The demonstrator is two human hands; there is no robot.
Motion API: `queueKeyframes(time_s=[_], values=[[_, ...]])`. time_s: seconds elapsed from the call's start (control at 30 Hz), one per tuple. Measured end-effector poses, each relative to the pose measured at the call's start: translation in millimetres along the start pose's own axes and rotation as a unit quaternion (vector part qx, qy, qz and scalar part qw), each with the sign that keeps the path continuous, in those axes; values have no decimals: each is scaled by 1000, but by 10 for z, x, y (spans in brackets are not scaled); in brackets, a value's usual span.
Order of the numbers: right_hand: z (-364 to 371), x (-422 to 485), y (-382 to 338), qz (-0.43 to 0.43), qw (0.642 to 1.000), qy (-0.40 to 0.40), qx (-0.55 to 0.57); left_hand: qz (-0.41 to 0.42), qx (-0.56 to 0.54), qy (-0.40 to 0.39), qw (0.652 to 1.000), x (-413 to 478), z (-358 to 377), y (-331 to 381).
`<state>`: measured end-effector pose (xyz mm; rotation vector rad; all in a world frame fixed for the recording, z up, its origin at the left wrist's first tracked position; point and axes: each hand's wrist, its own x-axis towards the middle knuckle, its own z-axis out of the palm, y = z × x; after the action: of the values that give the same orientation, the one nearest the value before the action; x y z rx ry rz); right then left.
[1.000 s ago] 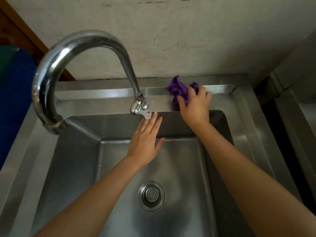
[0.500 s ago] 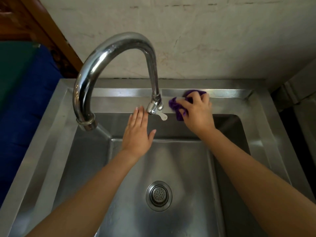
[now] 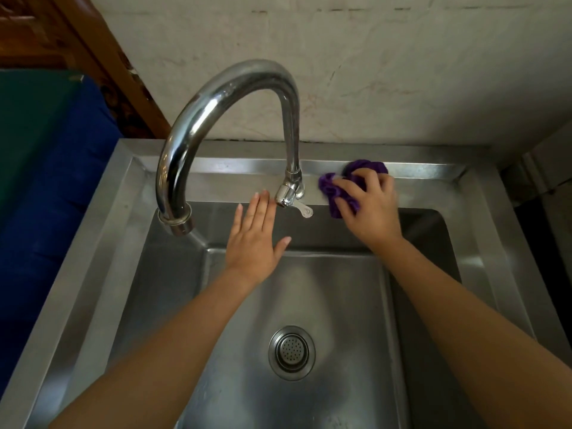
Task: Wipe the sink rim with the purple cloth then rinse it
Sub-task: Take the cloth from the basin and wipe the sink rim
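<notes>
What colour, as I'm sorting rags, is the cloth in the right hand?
Purple; the head view shows the cloth bunched under the right hand.

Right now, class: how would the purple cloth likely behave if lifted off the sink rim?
Probably floppy: the purple cloth bunches into folds under the right hand. Likely light, since one hand alone holds it. It should drape, not roll.

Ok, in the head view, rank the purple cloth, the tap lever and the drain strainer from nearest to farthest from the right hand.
1. purple cloth: gripped in the right hand, pressed on the back sink rim.
2. tap lever: just to that hand's left.
3. drain strainer: well below, toward the person.
</notes>
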<state>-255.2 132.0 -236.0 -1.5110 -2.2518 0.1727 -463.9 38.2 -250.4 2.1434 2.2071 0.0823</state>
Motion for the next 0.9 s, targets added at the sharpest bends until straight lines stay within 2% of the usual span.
queueKeyframes(time_s=[0.13,0.3,0.53,0.6,0.67,0.77,0.83,0.9], values=[[-83,-95,282,50,999,5,6,21,29,22,999,13,-46,-143],[-245,-241,568,116,993,28,5,19,-17,2,1000,42,-100,-247],[-127,-188,202,250,966,67,5,-12,-14,-17,1000,65,-96,-112],[-84,-182,-4,224,974,47,2,-11,-1,-21,1000,65,-97,-108],[-24,-191,-188,156,988,3,7,-12,9,-22,1000,62,-92,-106],[-69,-123,-132,78,996,-39,-10,-6,7,-17,1000,64,-111,-95],[-144,-83,104,71,996,-48,-28,0,2,-26,1000,69,-144,-100],[-228,-53,360,111,993,-27,-38,2,-6,-29,1000,74,-156,-117]])
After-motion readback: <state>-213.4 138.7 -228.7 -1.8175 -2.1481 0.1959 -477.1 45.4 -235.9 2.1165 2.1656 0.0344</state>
